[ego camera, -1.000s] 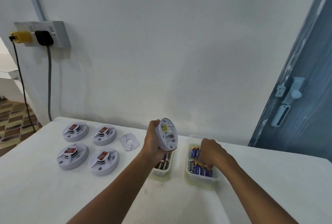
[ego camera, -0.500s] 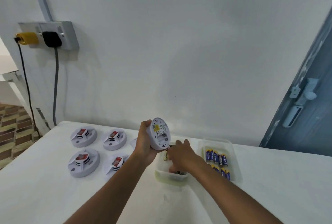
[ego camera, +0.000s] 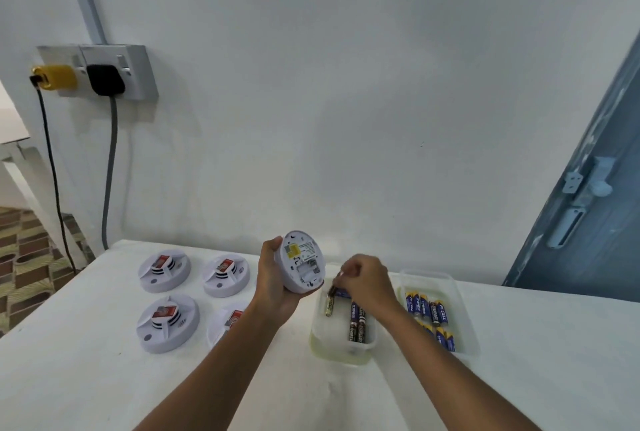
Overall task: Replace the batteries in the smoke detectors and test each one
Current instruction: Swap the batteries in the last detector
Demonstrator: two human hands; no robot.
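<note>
Since a second ago the right hand [ego camera: 363,280] has crossed from the right tray [ego camera: 462,320] of blue batteries [ego camera: 427,307] to the left tray [ego camera: 341,349]. Its fingers [ego camera: 343,278] now pinch a gold-ended battery [ego camera: 329,302] by its top over that tray, beside dark cells [ego camera: 356,325]. Just behind, the left hand [ego camera: 277,287] grips the opened smoke detector [ego camera: 303,266], its battery bay facing right and seemingly empty. Judging by this, old cells are being discarded; next comes fetching fresh ones. Four more detectors [ego camera: 164,269] wait at far left on the table [ego camera: 86,378]

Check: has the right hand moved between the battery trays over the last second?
Yes. The right hand went from the right tray of blue batteries leftward to the left tray, beside the held detector, fingers pinching a battery.
</note>
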